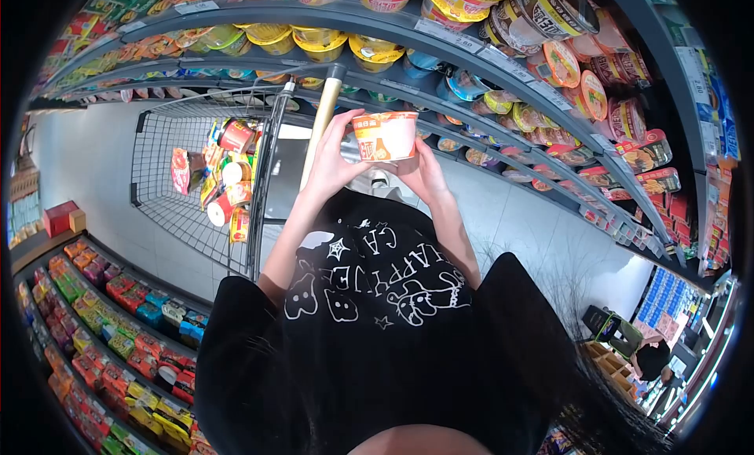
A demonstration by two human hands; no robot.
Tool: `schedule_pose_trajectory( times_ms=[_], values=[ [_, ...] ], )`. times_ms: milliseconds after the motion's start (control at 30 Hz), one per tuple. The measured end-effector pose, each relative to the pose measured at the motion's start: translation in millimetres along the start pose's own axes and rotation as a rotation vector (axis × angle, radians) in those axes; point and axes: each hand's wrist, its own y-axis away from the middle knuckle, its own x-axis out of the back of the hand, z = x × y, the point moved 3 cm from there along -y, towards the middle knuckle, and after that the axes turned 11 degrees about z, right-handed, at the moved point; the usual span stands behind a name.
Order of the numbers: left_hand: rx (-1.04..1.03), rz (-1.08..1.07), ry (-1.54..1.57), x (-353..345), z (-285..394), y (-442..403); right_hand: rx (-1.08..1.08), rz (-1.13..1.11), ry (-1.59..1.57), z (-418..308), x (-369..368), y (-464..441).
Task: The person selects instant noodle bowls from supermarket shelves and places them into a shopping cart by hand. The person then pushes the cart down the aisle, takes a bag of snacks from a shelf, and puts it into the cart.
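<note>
An instant noodle cup (385, 136), white with orange and red print, is held up in front of my chest. My left hand (338, 153) wraps round its left side, thumb low and fingers near the rim. On the other side my right hand (425, 168) grips the cup's lower right edge. Left of my arms stands a wire shopping cart (161, 145) with a gold-coloured handle bar (320, 125). Inside it lie several packaged foods, among them a red noodle cup (236, 135) and a red packet (187, 171).
Shelves (377, 15) of bowl and cup noodles curve across the front and right, with price tags (448, 35) on their edges. At lower left is a shelf of colourful packets (118, 298). A person (652, 359) is at far lower right near a green basket (620, 336).
</note>
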Motion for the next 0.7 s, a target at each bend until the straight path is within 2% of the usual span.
schedule_pose_trajectory(
  times_ms=[333, 700],
  values=[
    [0.022, -0.038, -0.015, -4.4, -2.8, 2.0, 0.089, 0.041, 0.112, -3.5, 5.5, 4.8],
    [-0.025, -0.037, -0.074, -6.9, -5.6, 2.1, 0.052, 0.044, 0.091, -3.4, 11.6, 3.3]
  ],
)
